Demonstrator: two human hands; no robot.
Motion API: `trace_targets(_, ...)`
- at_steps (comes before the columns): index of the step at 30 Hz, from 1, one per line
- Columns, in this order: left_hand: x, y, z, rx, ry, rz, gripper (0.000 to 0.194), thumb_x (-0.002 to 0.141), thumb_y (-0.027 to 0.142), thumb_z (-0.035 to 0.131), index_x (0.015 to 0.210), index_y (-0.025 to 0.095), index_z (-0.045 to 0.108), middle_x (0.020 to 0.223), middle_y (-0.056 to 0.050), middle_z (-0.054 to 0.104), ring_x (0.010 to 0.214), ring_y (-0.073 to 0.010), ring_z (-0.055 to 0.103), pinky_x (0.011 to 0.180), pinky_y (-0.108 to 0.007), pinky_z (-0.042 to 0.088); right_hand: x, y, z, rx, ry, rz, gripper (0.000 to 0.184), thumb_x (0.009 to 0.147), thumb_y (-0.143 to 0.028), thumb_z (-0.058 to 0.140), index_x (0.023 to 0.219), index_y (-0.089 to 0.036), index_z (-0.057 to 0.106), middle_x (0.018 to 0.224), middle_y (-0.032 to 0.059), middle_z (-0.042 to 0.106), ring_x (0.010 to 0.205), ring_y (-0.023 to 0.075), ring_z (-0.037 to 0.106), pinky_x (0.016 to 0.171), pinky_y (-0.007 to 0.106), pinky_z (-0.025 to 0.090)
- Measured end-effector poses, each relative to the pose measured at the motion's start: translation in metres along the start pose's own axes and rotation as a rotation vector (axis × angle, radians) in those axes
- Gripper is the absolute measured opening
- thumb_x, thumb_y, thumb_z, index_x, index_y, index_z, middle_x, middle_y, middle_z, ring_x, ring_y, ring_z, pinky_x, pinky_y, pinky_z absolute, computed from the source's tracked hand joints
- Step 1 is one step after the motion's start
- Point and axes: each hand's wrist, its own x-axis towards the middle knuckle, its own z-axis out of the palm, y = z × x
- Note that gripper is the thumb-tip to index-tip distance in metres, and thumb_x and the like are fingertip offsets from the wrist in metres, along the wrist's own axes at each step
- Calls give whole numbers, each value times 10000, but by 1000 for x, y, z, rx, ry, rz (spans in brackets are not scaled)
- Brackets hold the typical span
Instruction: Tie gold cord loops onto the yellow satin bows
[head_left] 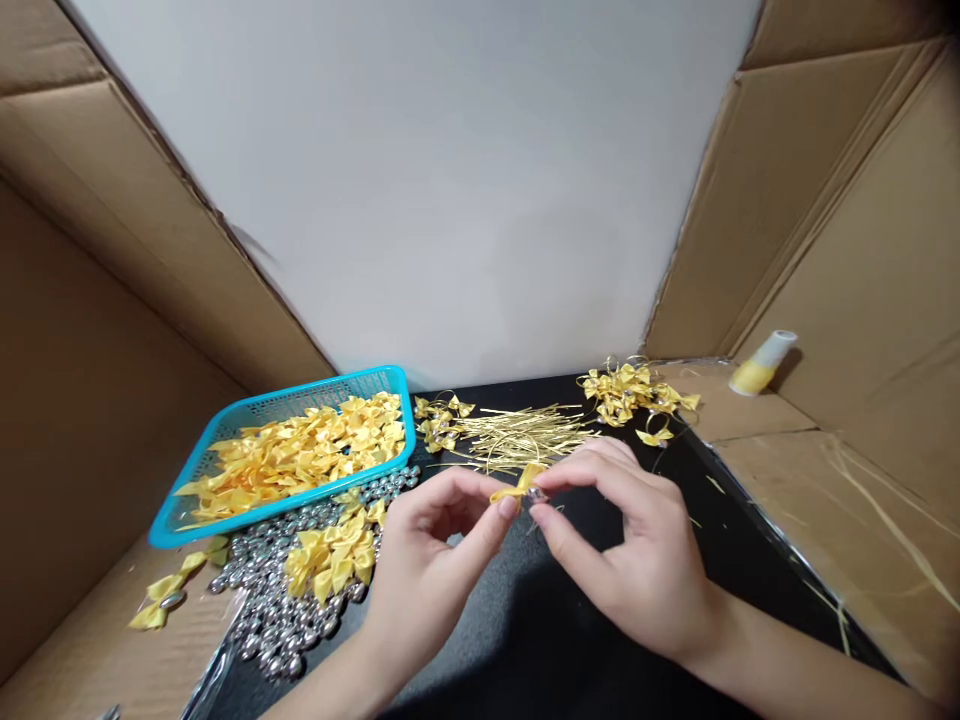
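Note:
Between my two hands, above the black tabletop (480,620), is a small yellow ribbon bow (519,488) with a shiny silvery bead at its middle and a loop of gold tie rising behind it. My left hand (442,550) pinches the bow's left end between thumb and index finger. On the other side, my right hand (626,540) grips near the bead with thumb and fingertips, where a thin strand hangs down. Just beyond the hands lies a spread pile of gold twist ties (525,436).
A blue plastic basket (409,405) full of yellow bows stands at left. Silver beads (274,620) and loose bows (337,550) lie in front of it. Beaded bows (626,390) are heaped at the back right. A thread cone (763,363) stands right. Cardboard walls (840,220) flank the table.

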Motion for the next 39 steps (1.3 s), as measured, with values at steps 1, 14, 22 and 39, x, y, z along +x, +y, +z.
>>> trace_targets(1,1,0,-1,-22,-32,-40,111,776,251,719,705,171,691,540,30,605,465,-68,497,438,-144,410,1,0,-2,-16,-7,-8,122,796,-98,658,858,-198,630,721,-18,665,691,153,598,718,345,420)
trace_targets(14,12,-17,-7,-236,-190,-298,265,748,401,765,729,152,677,552,36,571,444,-36,388,409,-128,310,11,6,-10,-58,-139,-87,146,769,-80,702,801,-212,650,834,-32,719,823,157,611,793,357,420)
trace_targets(22,7,-13,-8,-329,-160,-310,267,742,413,778,725,161,691,559,49,552,433,-13,272,397,-115,228,-4,19,-9,-314,-15,-554,148,848,-100,643,845,-242,685,928,-78,777,749,127,614,900,408,359)
trace_targets(39,5,-6,-7,-246,-150,-232,215,769,356,754,704,166,679,572,41,580,466,-39,335,454,-144,299,8,10,-9,-74,43,-261,116,753,-90,686,771,-196,644,698,-10,685,680,154,560,675,358,417)
